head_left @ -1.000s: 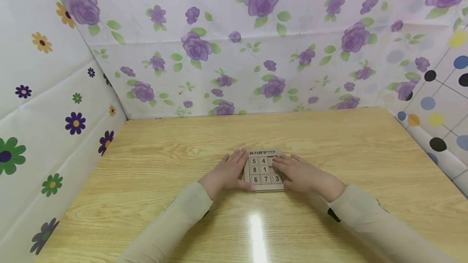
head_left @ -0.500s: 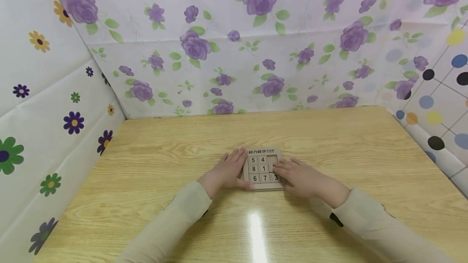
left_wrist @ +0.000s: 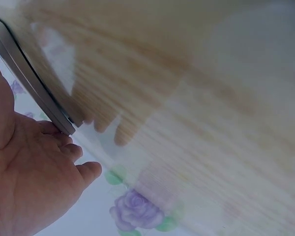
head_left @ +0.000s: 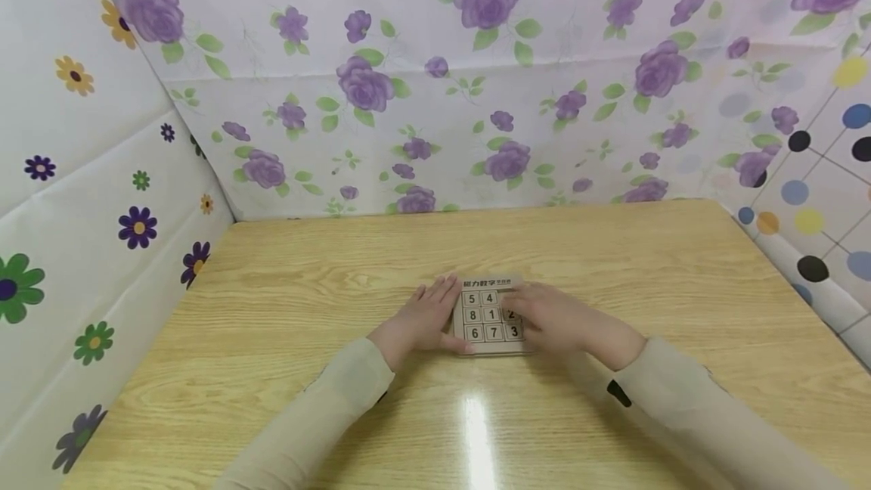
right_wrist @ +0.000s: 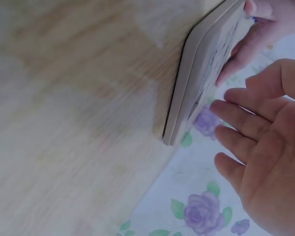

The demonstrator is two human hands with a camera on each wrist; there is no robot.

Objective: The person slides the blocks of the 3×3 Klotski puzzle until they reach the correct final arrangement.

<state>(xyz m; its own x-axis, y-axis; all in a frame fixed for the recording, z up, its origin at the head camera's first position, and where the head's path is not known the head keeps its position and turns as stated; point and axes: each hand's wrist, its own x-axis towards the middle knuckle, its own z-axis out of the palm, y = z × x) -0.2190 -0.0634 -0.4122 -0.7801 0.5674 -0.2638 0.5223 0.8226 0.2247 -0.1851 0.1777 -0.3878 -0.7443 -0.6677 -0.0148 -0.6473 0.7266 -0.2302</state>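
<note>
A number slide puzzle point(head_left: 495, 348) lies on the table, its square tiles printed with digits and its top frame with dark lettering. My left hand point(head_left: 425, 322) holds the left side, thumb on the near left corner and fingers along the edge; the left wrist view shows its fingertips bent near the corner of the board point(left_wrist: 34, 83). Over the upper right part hovers my right hand point(head_left: 554, 317), with tile 2 point(head_left: 511, 315) just below its fingertips. In the right wrist view its fingers point(right_wrist: 236, 115) are loosely bent, apart from the board. The top right slot is partly hidden.
The wood-grain table point(head_left: 327, 271) surrounds the puzzle. Behind it hangs a purple-flowered sheet point(head_left: 408, 112); a daisy-patterned sheet point(head_left: 88, 248) stands at the left and a dotted sheet point(head_left: 826, 180) at the right.
The tile at the right column's top slid down to the middle slot, leaving the gap at the top right. My right hand then lifted and moved up, uncovering tile 2. The left hand stayed put.
</note>
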